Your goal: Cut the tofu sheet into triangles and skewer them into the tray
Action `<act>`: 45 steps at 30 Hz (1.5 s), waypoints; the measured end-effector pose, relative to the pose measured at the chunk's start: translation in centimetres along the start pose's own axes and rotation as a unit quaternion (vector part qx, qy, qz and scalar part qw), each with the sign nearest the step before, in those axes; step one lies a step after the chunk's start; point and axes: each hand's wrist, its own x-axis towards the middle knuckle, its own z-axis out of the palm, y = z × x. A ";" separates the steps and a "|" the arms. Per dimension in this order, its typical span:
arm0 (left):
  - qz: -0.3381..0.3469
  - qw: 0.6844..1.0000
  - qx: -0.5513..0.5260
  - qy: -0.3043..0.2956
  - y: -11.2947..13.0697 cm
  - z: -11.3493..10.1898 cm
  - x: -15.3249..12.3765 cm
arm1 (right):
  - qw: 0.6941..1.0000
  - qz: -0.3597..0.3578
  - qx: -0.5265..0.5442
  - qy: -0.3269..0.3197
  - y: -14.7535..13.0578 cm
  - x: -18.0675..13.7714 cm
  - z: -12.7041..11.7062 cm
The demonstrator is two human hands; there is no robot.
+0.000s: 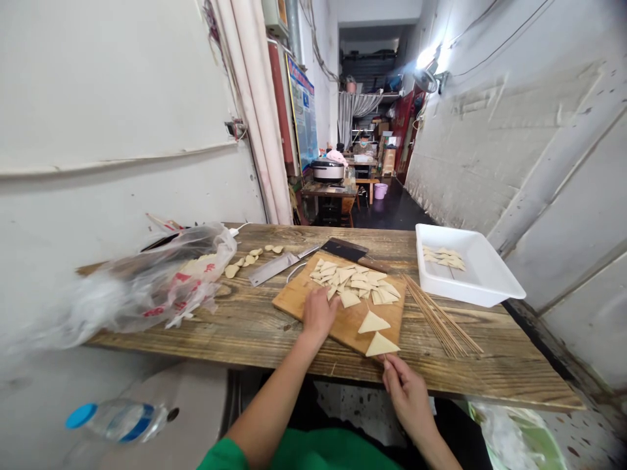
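Observation:
A wooden cutting board [298, 297] lies on a plank table and carries a heap of pale triangular pieces [355, 282]. Two more triangles are threaded on a thin bamboo skewer, one [373, 322] higher and one [381, 345] at the board's near edge. My right hand [406, 391] pinches the skewer's near end just below that lower triangle. My left hand [318, 313] rests on the board beside the heap, its fingers curled down on the pieces there.
Loose bamboo skewers [441, 318] lie right of the board. A white tray [490, 287] with a few triangles stands at the far right. Two cleavers [277, 267] [350, 251] lie behind the board. A crumpled plastic bag [161, 281] sits left, and a water bottle [117, 419] lower left.

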 end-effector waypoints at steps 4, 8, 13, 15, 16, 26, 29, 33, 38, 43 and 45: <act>0.019 0.990 0.128 -0.047 -0.8 -0.3 2.3 | 1.000 0.010 0.001 -0.010 0.2 0.0 -0.1; -0.002 0.994 0.038 -0.101 -0.9 -0.8 3.7 | 1.000 -0.008 -0.014 -0.006 -0.3 -0.2 -0.5; -0.057 0.990 -0.083 -0.096 -1.6 -1.6 4.1 | 1.000 -0.005 -0.013 -0.014 -0.7 -0.3 -0.5; -0.099 0.979 -0.149 -0.098 -2.0 -1.5 3.7 | 1.000 -0.011 -0.018 -0.022 -0.7 -0.2 -0.3; -0.124 0.970 -0.184 -0.099 -2.2 -1.4 3.3 | 0.999 -0.018 -0.025 -0.025 -0.8 -0.2 -0.1; -0.322 0.735 -0.579 -0.144 -1.5 -2.2 0.8 | 0.992 -0.049 -0.068 -0.093 -1.9 -0.6 1.1; -0.330 0.717 -0.600 -0.130 -1.0 -2.2 0.7 | 0.991 -0.057 -0.077 -0.096 -2.3 -0.6 1.2; -0.341 0.716 -0.599 -0.113 -0.4 -2.0 0.4 | 0.990 -0.064 -0.082 -0.098 -2.6 -0.7 1.1; -0.349 0.718 -0.593 -0.105 -0.1 -1.8 0.1 | 0.990 -0.059 -0.087 -0.098 -2.4 -0.8 1.1; -0.345 0.717 -0.596 -0.108 0.1 -1.6 0.0 | 0.990 -0.063 -0.089 -0.087 -2.2 -0.6 1.3; -0.344 0.718 -0.596 -0.111 0.2 -1.5 0.0 | 0.990 -0.062 -0.087 -0.087 -2.2 -0.6 1.3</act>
